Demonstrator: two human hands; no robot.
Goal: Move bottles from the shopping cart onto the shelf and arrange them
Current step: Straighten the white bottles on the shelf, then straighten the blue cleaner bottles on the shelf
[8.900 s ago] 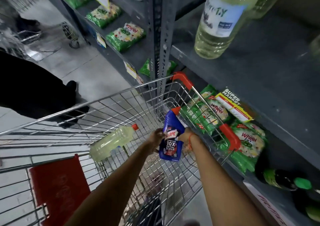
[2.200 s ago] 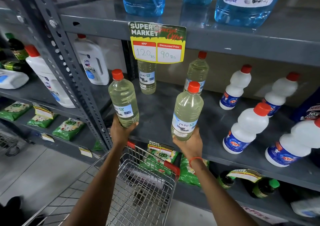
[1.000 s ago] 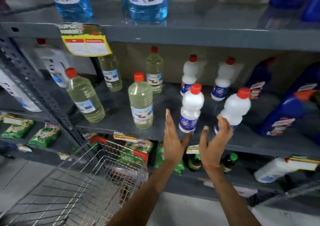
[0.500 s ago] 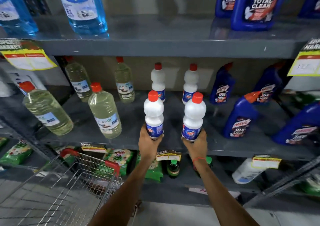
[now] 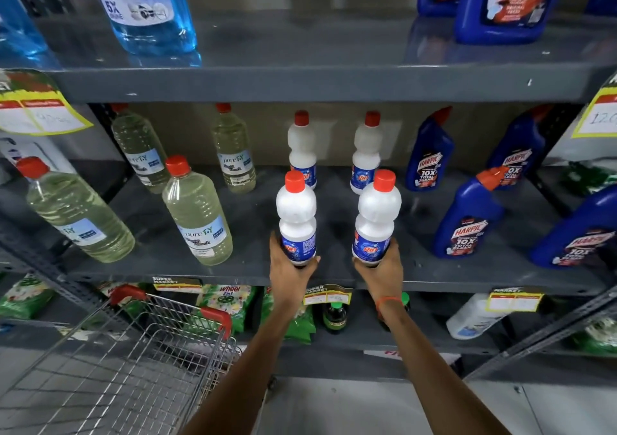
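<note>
You've drawn both white bottles slightly nearer the shelf (image 5: 233,274) edge. Left bottle (image 5: 296,224) and right bottle (image 5: 375,220) stand upright, caps up; your left hand (image 5: 290,267) and right hand (image 5: 380,271) grip their bases, arms outstretched.

Both white bottles' bases hide behind fingers (image 5: 314,261); price tag (image 5: 599,114) cut off right.

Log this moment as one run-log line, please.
step: arranging front row | left hand: holds left white bottle | right hand: holds right white bottle | both upright on middle shelf
</note>
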